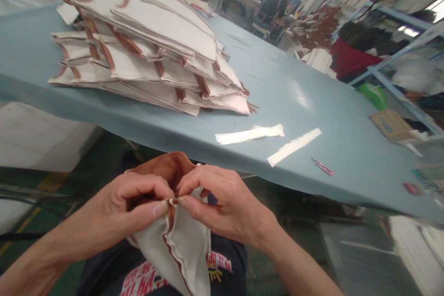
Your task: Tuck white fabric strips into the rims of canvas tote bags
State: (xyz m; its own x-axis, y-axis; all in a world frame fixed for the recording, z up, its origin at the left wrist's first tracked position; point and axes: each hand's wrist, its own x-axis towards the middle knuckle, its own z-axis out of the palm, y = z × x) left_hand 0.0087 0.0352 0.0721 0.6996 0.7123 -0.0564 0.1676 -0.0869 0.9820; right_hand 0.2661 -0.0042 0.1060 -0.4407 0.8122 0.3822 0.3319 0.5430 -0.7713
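A white fabric piece with brown lining (190, 236) hangs in front of my body, with a seam running down its middle. At the top of that seam my left hand (138, 203) pinches the cloth edge between thumb and forefinger. My right hand (215, 199) pinches the same edge, its fingertips almost touching those of the left. The brown inside of the piece shows behind my fingers. What exactly lies between the fingertips is too small to make out.
On the blue-covered table (263, 74) rises a stack of white, brown-edged fabric pieces (156, 51). Two white strips (249, 134) and pink-handled thread snips (322, 166) lie near the front edge. Blue shelving (395, 74) stands right, and a person (275, 2) is in the background.
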